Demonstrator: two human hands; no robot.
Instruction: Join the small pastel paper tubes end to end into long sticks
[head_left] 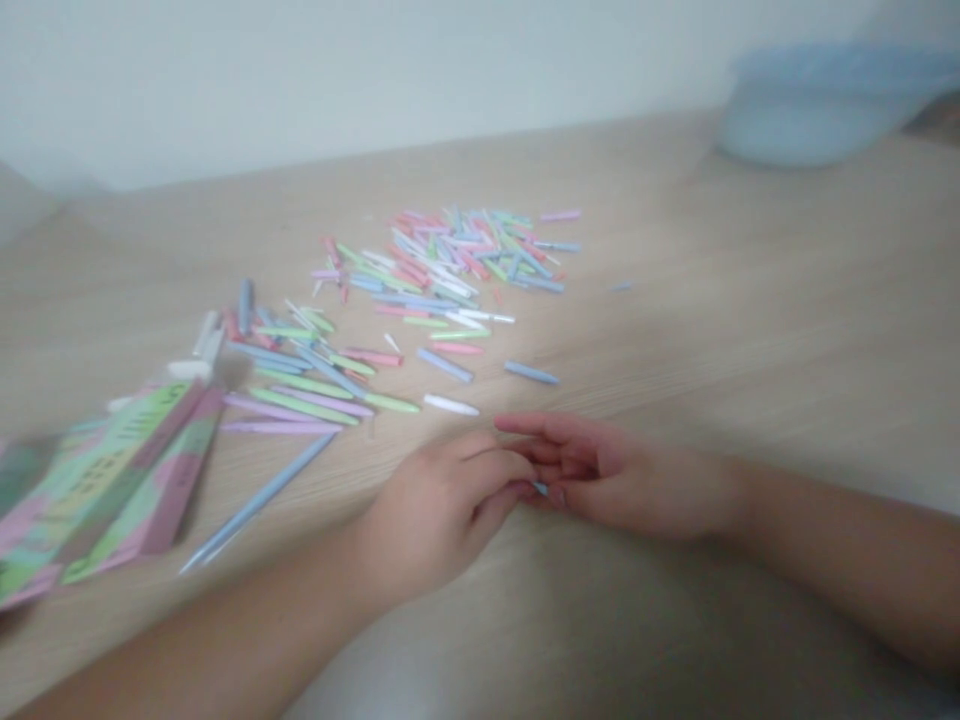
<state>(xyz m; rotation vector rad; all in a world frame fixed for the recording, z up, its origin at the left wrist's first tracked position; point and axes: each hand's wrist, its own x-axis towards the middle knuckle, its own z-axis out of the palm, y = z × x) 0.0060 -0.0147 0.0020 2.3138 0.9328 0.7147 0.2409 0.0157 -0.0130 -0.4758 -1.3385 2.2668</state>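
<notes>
1. the left hand and the right hand touch at the fingers, low in the middle of the view. a blue bit pokes out right where they meet.
2. the left hand is narrow, with its thumb and fingers close by the blue bit. its back is up.
3. the right hand is curled, with its thumb next to the blue bit. one finger sticks out toward 9 o'clock, over the left hand's fingers. it is too blurry to tell which hand grips the blue bit, or if both do.
4. all of this is over the wood table. now count from the hands, with 12 o'clock at the wall.
5. at 12 o'clock, near the hands, is a blue stick. at 11 o'clock is a white stick.
6. farther off, between 11 and 12 o'clock, is a big pile of pink, green, blue, white and purple sticks.
7. at 10 o'clock is a small pile of sticks.
8. at 9 o'clock is a long stick, blue and slanted. past it are bright boxes.
9. far off, between 1 and 2 o'clock, is a blurry blue tub.
</notes>
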